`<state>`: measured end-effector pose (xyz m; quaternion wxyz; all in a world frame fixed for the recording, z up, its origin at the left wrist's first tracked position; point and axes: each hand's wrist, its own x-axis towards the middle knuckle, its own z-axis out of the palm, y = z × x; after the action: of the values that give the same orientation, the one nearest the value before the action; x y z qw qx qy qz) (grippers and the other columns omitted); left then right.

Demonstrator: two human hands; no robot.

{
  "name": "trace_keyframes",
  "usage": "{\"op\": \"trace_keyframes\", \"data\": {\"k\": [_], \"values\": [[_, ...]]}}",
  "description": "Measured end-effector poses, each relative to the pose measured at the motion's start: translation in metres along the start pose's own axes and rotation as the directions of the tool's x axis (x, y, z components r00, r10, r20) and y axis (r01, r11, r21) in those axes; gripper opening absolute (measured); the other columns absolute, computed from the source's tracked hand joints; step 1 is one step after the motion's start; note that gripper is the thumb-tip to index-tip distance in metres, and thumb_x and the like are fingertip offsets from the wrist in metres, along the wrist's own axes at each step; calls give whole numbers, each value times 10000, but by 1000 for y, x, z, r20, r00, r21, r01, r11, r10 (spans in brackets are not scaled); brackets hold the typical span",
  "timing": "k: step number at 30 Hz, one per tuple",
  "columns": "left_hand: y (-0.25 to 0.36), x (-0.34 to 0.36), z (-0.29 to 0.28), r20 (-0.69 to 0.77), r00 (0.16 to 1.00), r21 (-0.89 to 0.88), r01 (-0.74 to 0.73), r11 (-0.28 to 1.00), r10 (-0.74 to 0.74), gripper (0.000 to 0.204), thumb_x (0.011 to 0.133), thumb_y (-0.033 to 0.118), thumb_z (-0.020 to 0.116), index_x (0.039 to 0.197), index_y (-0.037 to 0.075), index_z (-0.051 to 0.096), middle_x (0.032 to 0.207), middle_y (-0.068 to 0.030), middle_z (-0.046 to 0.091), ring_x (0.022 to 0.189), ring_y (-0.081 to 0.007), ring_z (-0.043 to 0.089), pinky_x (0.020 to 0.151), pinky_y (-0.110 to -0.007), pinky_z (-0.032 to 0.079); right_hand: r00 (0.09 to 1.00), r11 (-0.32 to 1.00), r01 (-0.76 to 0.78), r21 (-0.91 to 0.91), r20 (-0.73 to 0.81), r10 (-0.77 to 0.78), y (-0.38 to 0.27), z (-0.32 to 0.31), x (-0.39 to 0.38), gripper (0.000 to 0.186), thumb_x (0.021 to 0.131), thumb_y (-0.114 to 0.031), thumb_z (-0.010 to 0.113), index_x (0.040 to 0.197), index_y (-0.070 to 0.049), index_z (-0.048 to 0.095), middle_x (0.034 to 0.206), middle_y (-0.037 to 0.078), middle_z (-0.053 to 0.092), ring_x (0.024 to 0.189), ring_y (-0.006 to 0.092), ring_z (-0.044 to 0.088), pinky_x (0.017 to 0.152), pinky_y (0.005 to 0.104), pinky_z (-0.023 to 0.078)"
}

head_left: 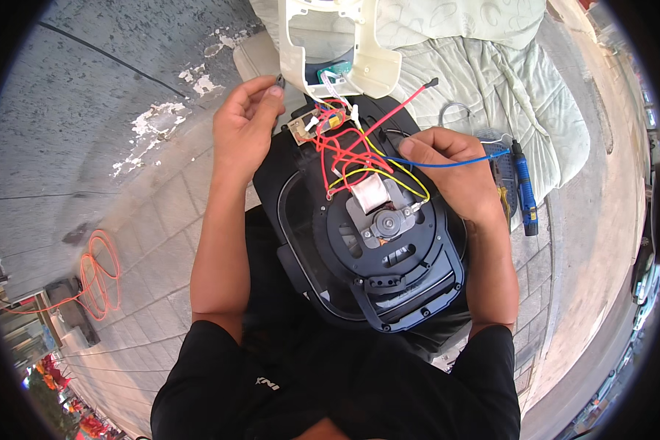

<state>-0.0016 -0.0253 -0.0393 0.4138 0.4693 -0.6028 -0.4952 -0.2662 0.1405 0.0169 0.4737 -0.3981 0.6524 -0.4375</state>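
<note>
In the head view, an opened black appliance (352,253) is seen on the lap (260,246), its motor (388,224) exposed beside tangled red wires (392,112). A small dark piece (280,81) is pinched between thumb and forefinger of the left hand (249,125). The right hand (466,180) is curled nearly closed, crossed by a blue wire (434,166) (whether anything is gripped cannot be told).

Blk appliance (378,257), red/yel wires (394,111)

There are two hands (248,121) (458,172), one black appliance (345,268), one cream housing (380,70), one orange cord (97,277).
</note>
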Motion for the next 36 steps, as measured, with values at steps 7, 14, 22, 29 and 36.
{"op": "trace_keyframes", "data": {"k": [7,14,22,29,36], "values": [[-3,-4,-5,19,1000,4,5,1000,-5,350,1091,282,717,1340,37,724,1161,-94,793,981,-154,749,825,-301,573,1000,992,-6,123,21,4,0,-5,3,225,1013,-199,793,1027,24,824,846,-13,742,763,54,614,689,232,500],[-3,-5,-6,28,1000,31,7,999,-8,334,1095,266,712,1339,40,737,1139,-88,798,974,-140,746,806,-283,554,996,988,-79,134,40,75,-1,-7,12,232,954,-215,809,1033,1,837,765,-29,689,619,33,519,545,217,401],[-3,-7,-3,43,999,42,-16,999,14,291,1098,253,709,1291,38,747,1110,-55,790,958,-123,728,803,-272,552,990,953,-128,276,96,105,3,-13,18,190,934,-134,760,986,39,817,816,59,734,591,63,583,506,221,455],[-6,-7,0,52,999,48,10,999,-12,276,1104,232,703,1279,21,742,1128,-60,787,979,-121,716,839,-265,543,992,952,-128,277,48,119,1,-12,16,168,930,-151,776,925,16,793,737,23,682,583,67,584,508,226,456],[-14,-4,-3,82,997,-50,10,999,-5,275,1105,215,705,1280,5,735,1137,-71,781,999,-142,714,894,-282,558,993,959,-115,260,1,119,3,-8,16,230,946,-183,766,958,45,790,759,34,681,568,76,558,507,238,437]]}}
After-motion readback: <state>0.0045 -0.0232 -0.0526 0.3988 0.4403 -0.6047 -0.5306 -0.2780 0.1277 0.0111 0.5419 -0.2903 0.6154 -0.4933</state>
